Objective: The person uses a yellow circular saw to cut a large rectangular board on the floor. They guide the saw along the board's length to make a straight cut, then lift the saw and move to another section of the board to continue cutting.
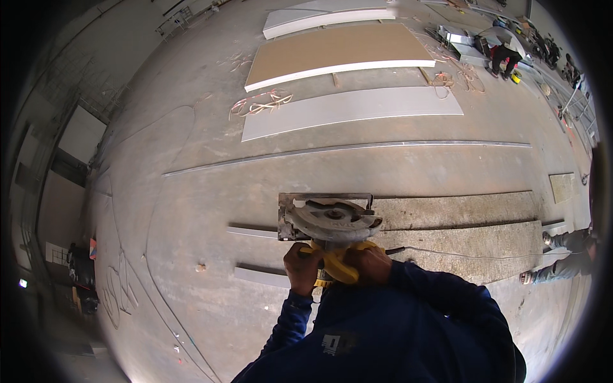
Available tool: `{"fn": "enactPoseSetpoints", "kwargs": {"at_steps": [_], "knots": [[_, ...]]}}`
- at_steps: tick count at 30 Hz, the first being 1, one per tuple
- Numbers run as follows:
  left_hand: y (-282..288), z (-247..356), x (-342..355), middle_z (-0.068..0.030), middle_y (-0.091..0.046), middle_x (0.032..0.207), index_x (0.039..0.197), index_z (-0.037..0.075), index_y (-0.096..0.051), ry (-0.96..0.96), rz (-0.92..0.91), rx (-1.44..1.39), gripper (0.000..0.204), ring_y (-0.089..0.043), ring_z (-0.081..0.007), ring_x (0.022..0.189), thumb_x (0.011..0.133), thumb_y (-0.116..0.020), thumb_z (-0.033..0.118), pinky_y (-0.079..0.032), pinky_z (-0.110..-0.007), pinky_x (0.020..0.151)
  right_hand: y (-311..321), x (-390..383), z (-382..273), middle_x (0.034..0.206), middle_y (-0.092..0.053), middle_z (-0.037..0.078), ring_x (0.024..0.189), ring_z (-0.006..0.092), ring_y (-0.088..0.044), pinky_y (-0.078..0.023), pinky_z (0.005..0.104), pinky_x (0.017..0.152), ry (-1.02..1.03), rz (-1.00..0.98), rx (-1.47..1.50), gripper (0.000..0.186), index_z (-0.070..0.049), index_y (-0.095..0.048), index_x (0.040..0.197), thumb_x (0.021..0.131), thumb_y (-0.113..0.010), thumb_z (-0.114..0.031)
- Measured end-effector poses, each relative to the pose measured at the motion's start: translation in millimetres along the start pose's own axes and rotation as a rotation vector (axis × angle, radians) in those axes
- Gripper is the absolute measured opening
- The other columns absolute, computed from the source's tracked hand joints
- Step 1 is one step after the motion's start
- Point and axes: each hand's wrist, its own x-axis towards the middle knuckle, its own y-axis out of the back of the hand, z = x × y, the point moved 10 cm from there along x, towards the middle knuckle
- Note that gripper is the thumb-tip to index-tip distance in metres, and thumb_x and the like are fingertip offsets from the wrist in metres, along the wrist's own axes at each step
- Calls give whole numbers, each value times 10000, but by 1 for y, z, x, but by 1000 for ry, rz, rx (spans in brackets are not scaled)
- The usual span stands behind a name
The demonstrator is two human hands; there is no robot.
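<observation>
Low in the middle of the frame, both hands were wrapped around a yellow-handled circular saw [331, 233]. The left hand [301, 267] was closed in a fist on the left side of the yellow grip, fingers curled tight, and the right hand [370, 263] was clenched the same way on the grip's right side, so the two sat just beside each other with the handle between them. The saw's grey blade guard and its flat metal base plate lay above the hands, toward the centre of the frame, resting on a long pale board [466, 239] that ran out to the right. A thin power cord [460, 253] trailed from the saw across that board to the right. Narrow white strips [258, 276] stuck out to the left of the saw, under and beside the board. Dark blue sleeves filled the lower edge. Farther up, on the concrete floor [191, 210], a long metal rail [345, 150] crossed the frame, with a grey sheet [357, 108] above it and a brown-faced panel [338, 51] near the top. At the right edge, the legs of another person [562, 255] showed.
</observation>
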Motion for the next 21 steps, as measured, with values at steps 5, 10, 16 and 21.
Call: {"fn": "enactPoseSetpoints", "kwargs": {"at_steps": [5,10,16,21], "knots": [[0,3,1,-111,-680,697,794,-31,-658,35,-27,3,270,-655,-180,637,660,-792,161,-521,-313,621,3,0,-2,1030,-661,142,929,359,-659,-520,433,807,3,41,26,411,-83,-654,1096,711,-737,-202],[1,11,2,-109,-681,707,803,-34,-662,18,-24,23,264,-649,-173,638,665,-780,158,-525,-315,622,3,0,0,1034,-664,140,932,357,-659,-520,432,809,-8,56,30,395,-89,-657,1088,727,-732,-232],[0,8,2,-108,-676,701,803,-38,-663,67,-27,39,258,-641,-173,635,662,-762,154,-521,-314,630,-1,1,3,1025,-667,143,935,358,-660,-518,431,812,-15,41,10,367,-89,-658,1038,740,-725,-294],[-2,3,3,-109,-673,699,801,-39,-661,90,-44,9,260,-635,-169,631,662,-761,157,-516,-312,627,1,1,0,1026,-668,146,939,358,-659,-514,434,812,17,79,22,366,-86,-654,1008,731,-735,-311]]}}
